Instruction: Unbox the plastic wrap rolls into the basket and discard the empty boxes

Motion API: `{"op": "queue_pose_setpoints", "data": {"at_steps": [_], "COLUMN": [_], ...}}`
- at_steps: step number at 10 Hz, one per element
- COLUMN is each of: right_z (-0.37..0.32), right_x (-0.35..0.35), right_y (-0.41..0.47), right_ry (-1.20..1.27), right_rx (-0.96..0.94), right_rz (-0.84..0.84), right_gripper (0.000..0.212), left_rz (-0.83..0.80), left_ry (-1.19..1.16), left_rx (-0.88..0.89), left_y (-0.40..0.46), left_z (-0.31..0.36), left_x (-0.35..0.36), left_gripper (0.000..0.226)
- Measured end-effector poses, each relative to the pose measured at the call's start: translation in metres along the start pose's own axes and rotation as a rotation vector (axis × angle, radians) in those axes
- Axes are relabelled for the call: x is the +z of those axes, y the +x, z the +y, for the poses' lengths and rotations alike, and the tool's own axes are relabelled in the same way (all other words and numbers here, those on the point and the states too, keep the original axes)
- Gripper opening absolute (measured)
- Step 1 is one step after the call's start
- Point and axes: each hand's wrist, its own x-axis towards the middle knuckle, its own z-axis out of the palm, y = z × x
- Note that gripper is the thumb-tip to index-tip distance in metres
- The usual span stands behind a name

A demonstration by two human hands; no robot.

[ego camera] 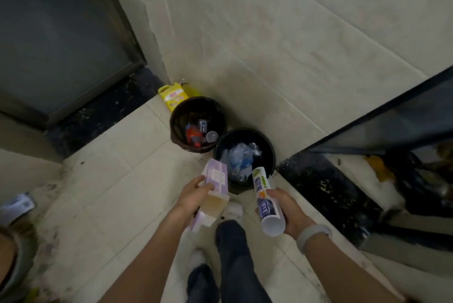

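Head view: left hand [196, 195] grips the opened purple box [214, 188], right hand [284, 209] wraps the plastic wrap roll [266, 201]. Just beyond both sits a black bin [268, 146]; a careless toss could bin the roll too.

— The purple box [215, 180]: cardboard, matt, its open end raw and pale; the roll [266, 201]?

— Printed plastic label, faintly glossy, around a white paper-looking core; the floor [110, 180] is pale smooth tile, grimy; the nearer bin [245, 153] holds crinkled clear plastic; the wristband [313, 235] looks like matt rubber.
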Motion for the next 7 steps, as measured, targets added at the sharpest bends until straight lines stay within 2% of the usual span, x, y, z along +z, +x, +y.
{"op": "queue_pose_setpoints", "data": {"at_steps": [1,2,3,4,5,6,7], "right_z": [-0.012,-0.017,-0.016,-0.009,0.000,0.009,0.006], "right_x": [-0.003,-0.013,-0.021,-0.029,-0.032,-0.031,-0.027], "right_y": [0.067,0.146,0.224,0.297,0.350,0.374,0.367], "right_ry": [0.053,0.054,-0.008,-0.055,-0.120,-0.165,-0.209], "right_rx": [0.055,0.068,0.103,0.102,0.098,0.087,0.084], "right_rz": [0.068,0.140,0.163,0.195,0.231,0.260,0.291], "right_gripper": [0.024,0.021,0.027,0.042,0.059,0.061,0.054], "left_rz": [-0.032,-0.032,-0.047,-0.033,0.039,-0.090,-0.167], "left_ry": [-0.012,0.092,0.174,0.324,0.500,0.698,0.755], "left_rx": [-0.080,-0.045,-0.022,0.017,0.157,0.115,0.035], "left_y": [0.082,0.171,0.251,0.317,0.365,0.391,0.392], "left_z": [0.007,-0.001,-0.014,-0.030,-0.047,-0.059,-0.060], "left_x": [0.032,0.069,0.100,0.124,0.143,0.151,0.146], "left_gripper": [0.047,0.029,0.043,0.040,0.031,0.046,0.058]}}
